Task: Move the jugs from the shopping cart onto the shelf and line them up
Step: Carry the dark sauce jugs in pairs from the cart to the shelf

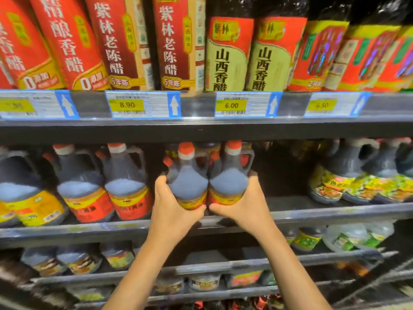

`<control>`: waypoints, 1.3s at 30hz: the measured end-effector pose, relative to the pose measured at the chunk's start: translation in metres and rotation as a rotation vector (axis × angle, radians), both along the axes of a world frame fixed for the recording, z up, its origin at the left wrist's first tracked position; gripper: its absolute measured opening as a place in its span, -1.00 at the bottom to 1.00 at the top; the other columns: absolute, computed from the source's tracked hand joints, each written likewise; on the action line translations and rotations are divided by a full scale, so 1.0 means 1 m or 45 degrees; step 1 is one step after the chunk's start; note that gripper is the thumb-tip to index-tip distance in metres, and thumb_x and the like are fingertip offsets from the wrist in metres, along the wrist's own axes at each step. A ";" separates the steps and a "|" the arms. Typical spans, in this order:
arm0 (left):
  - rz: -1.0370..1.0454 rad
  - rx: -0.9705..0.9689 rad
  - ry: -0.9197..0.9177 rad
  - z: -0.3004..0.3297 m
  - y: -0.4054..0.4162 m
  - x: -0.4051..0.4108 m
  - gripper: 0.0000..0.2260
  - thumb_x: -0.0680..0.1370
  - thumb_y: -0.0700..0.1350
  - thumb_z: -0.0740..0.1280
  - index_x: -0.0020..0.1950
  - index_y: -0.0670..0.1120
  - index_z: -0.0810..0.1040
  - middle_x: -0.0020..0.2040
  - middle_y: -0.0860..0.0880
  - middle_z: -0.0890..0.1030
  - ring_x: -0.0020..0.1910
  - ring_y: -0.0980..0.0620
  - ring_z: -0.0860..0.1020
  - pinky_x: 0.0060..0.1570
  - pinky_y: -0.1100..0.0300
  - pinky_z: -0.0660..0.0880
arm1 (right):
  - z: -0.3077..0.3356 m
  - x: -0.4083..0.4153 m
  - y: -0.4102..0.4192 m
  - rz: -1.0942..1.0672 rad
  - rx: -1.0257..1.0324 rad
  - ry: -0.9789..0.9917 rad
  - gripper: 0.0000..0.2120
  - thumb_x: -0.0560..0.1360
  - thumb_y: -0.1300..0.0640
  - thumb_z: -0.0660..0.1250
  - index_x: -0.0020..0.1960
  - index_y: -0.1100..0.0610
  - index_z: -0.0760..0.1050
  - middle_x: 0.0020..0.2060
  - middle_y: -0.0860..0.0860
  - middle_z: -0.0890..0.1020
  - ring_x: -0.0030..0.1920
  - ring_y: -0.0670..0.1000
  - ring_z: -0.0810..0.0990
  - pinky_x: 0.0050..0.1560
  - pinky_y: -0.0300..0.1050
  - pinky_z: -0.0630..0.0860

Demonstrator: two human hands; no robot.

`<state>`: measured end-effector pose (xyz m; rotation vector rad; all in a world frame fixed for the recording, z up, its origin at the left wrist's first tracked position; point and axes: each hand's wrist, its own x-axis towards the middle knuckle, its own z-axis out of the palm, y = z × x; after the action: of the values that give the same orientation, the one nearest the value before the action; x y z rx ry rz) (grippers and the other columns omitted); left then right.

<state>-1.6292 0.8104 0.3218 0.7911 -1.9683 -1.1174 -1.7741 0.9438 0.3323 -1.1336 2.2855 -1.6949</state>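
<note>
Here, left of the shelf's [312, 212] empty gap, the left hand [172, 204] clasps one jug [187, 182] and the right hand [243, 204] its touching neighbour [229, 182]; pushed unevenly, either could tip off the edge.

Bright overhead store light up top, upper bottles [228, 52] well lit. Deep shadow under the shelf [201, 130]. Soft throughout; motion blur worst bottom corners. Wide-angle bowing at edges, price tags [143, 105] barely legible.
</note>
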 end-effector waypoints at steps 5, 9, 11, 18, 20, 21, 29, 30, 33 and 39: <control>0.033 -0.092 -0.080 0.000 0.000 -0.005 -0.19 0.25 0.03 0.64 0.31 -0.09 0.23 0.16 -0.02 0.45 0.13 0.03 0.54 0.04 0.00 0.61 | -0.002 -0.007 -0.008 0.041 0.171 -0.074 -0.05 0.09 -0.18 0.69 0.34 0.18 0.45 0.06 -0.09 0.69 0.05 -0.18 0.68 0.07 -0.09 0.66; 0.175 -0.274 -0.164 0.000 0.013 -0.005 0.02 0.25 0.06 0.65 0.51 -0.11 0.12 0.18 -0.02 0.31 0.22 0.00 0.38 0.16 0.13 0.44 | 0.001 -0.002 0.001 0.042 0.197 0.022 0.03 0.16 -0.07 0.71 0.43 0.08 0.20 0.07 -0.22 0.56 0.04 -0.25 0.58 -0.02 -0.40 0.56; 0.230 -0.362 -0.185 -0.001 0.016 -0.003 0.04 0.26 0.05 0.66 0.53 -0.08 0.08 0.19 -0.05 0.28 0.24 -0.08 0.37 0.21 0.06 0.47 | 0.002 -0.006 0.002 0.097 0.282 0.027 -0.06 0.18 -0.08 0.70 0.38 0.08 0.26 0.07 -0.23 0.58 0.05 -0.26 0.61 0.01 -0.43 0.56; 0.207 -0.313 -0.176 -0.007 0.021 0.008 -0.01 0.44 -0.03 0.55 0.62 0.03 -0.11 0.38 0.13 0.16 0.45 0.03 0.24 0.32 0.18 0.37 | 0.000 -0.003 -0.007 0.077 0.284 0.032 -0.09 0.20 -0.06 0.70 0.34 -0.09 0.19 0.05 -0.20 0.64 0.04 -0.25 0.65 0.02 -0.25 0.64; 0.224 -0.298 -0.195 -0.009 0.020 0.011 -0.02 0.47 -0.03 0.52 0.63 0.01 -0.13 0.47 0.12 0.13 0.50 0.04 0.19 0.34 0.17 0.34 | 0.000 0.001 -0.011 0.049 0.303 0.047 -0.06 0.20 -0.07 0.70 0.36 -0.11 0.17 0.06 -0.19 0.63 0.06 -0.21 0.65 0.02 -0.23 0.65; 0.234 -0.292 -0.202 -0.008 0.019 0.013 -0.02 0.47 -0.02 0.51 0.63 0.02 -0.14 0.51 0.08 0.12 0.53 0.02 0.17 0.36 0.15 0.33 | -0.002 0.002 -0.012 0.048 0.310 0.057 -0.04 0.20 -0.08 0.70 0.40 -0.05 0.20 0.09 -0.17 0.63 0.08 -0.19 0.65 0.04 -0.19 0.65; 0.172 -0.272 -0.319 -0.015 0.030 0.049 -0.12 0.49 0.12 0.46 0.62 0.08 -0.04 0.57 0.09 0.14 0.55 0.09 0.19 0.44 0.08 0.32 | -0.014 0.044 0.014 -0.124 0.295 0.274 -0.17 0.44 -0.02 0.53 0.56 0.10 0.19 0.39 0.02 0.41 0.42 0.01 0.37 0.36 0.00 0.45; 0.185 -0.306 -0.378 -0.020 0.034 0.057 -0.20 0.51 0.13 0.42 0.61 0.05 0.05 0.56 0.07 0.19 0.54 0.08 0.22 0.44 0.04 0.33 | -0.020 0.054 0.019 -0.146 0.237 0.361 -0.26 0.46 0.04 0.51 0.54 0.15 0.25 0.41 0.05 0.41 0.44 0.04 0.37 0.39 0.02 0.43; 0.246 -0.333 -0.646 -0.035 0.049 0.082 -0.39 0.53 0.27 0.20 0.53 0.06 0.26 0.52 0.10 0.26 0.50 0.06 0.28 0.45 0.00 0.34 | -0.049 0.078 0.031 -0.080 0.119 0.570 -0.48 0.52 0.08 0.40 0.43 0.17 0.40 0.39 0.11 0.46 0.42 0.14 0.43 0.40 0.12 0.42; 0.414 -0.413 -1.032 -0.063 0.078 0.143 -0.51 0.54 0.19 0.19 0.37 -0.02 0.51 0.40 -0.07 0.47 0.34 -0.13 0.45 0.22 -0.12 0.47 | -0.105 0.124 0.028 0.338 0.319 0.520 -0.53 0.60 -0.14 0.18 0.35 0.12 0.53 0.39 0.05 0.51 0.44 0.22 0.40 0.35 0.25 0.45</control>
<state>-1.4859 0.8888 0.2592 1.4645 -2.4389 -0.2631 -1.6498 0.9719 0.2277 -1.7543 2.3342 -1.1286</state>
